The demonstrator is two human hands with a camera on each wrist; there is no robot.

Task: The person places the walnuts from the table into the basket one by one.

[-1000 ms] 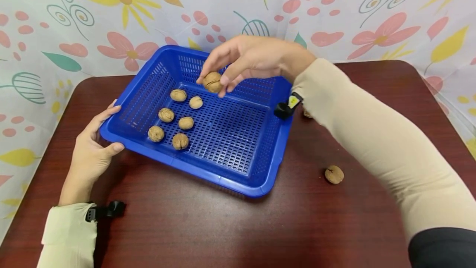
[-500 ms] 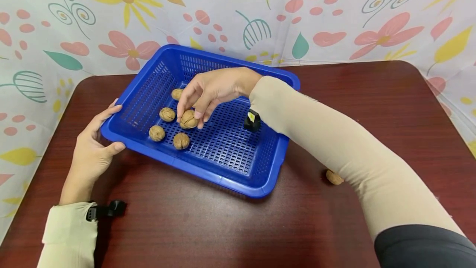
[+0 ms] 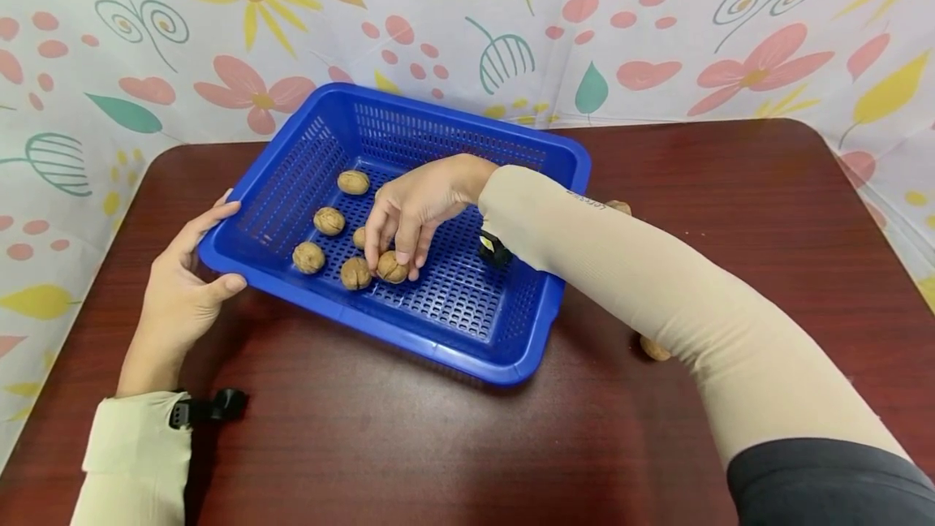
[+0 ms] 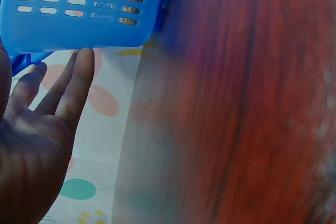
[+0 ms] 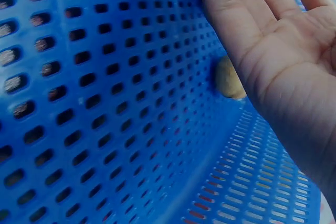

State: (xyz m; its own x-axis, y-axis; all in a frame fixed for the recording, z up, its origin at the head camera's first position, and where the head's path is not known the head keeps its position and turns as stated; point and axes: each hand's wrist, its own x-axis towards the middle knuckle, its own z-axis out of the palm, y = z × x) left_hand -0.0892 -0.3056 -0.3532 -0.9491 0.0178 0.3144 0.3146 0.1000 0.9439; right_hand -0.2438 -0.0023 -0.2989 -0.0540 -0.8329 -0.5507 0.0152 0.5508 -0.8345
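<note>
A blue plastic basket (image 3: 438,355) with slotted walls stands on the table, turned at an angle. My left hand (image 3: 178,291) grips its left corner, thumb at the front side and fingers along the left rim; in the left wrist view the fingertips reach the basket's edge from below. Inside the basket, my right hand (image 3: 424,213) pinches a walnut (image 3: 392,268) low over the floor, right beside another walnut (image 3: 355,273). Several more lie in the left part, among them a walnut (image 3: 354,182) at the back and a walnut (image 3: 308,257) near the front. The right hand partly covers one walnut (image 3: 359,238).
On the dark red wooden table (image 3: 438,461), a walnut (image 3: 654,349) lies right of the basket, partly behind the right sleeve (image 3: 621,258). Another walnut (image 3: 619,206) peeks out beyond that sleeve. A flower-patterned cloth (image 3: 540,23) hangs behind the table.
My right hand has carried the walnut from above the basket's back down to its floor, toward the front. The left hand has kept its hold on the corner.
</note>
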